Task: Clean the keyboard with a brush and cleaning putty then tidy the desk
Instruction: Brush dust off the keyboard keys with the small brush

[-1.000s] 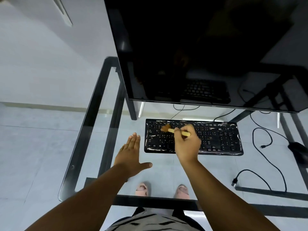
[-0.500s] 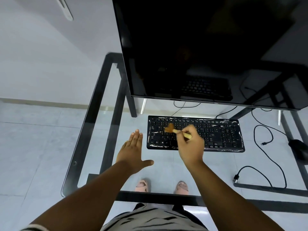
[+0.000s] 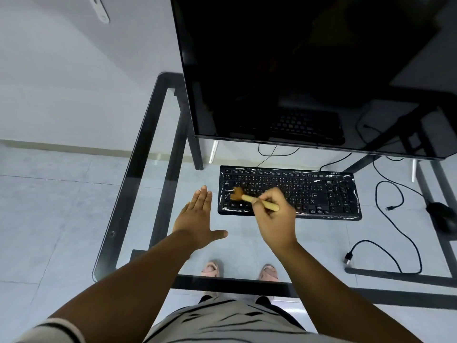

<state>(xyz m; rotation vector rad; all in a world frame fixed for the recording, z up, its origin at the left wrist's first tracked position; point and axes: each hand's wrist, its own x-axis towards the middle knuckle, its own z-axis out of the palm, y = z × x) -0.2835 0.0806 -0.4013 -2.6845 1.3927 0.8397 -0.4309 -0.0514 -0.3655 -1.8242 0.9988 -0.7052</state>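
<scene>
the right hand (image 3: 274, 216) has its fingers curled round the pale wooden handle of a small brush (image 3: 257, 201), pinching it near the middle so the butt end sticks out to the right past the knuckles. the brown bristles lie on the keys at the left end of the black keyboard (image 3: 321, 191), around the lower letter rows. the handle slants down and to the right from the bristles.

the left hand (image 3: 197, 219) is flat, fingers straight and held together, thumb spread out to the right. it sits palm down over the glass desk (image 3: 138, 157), just left of the keyboard's left edge and not touching it; whether the palm presses on the glass cannot be told.

the keyboard lies square on the glass top, under the lower edge of a large dark monitor (image 3: 296, 70), whose screen mirrors the keys. shiny streaks run along the keyboard's rim. to the right, a black mouse (image 3: 442, 216) sits near the desk's edge, and a loose black cable (image 3: 393, 246) loops across the glass with a usb plug at its near end. through the glass, two feet in pink sandals (image 3: 210, 268) show on the tiled floor.
</scene>
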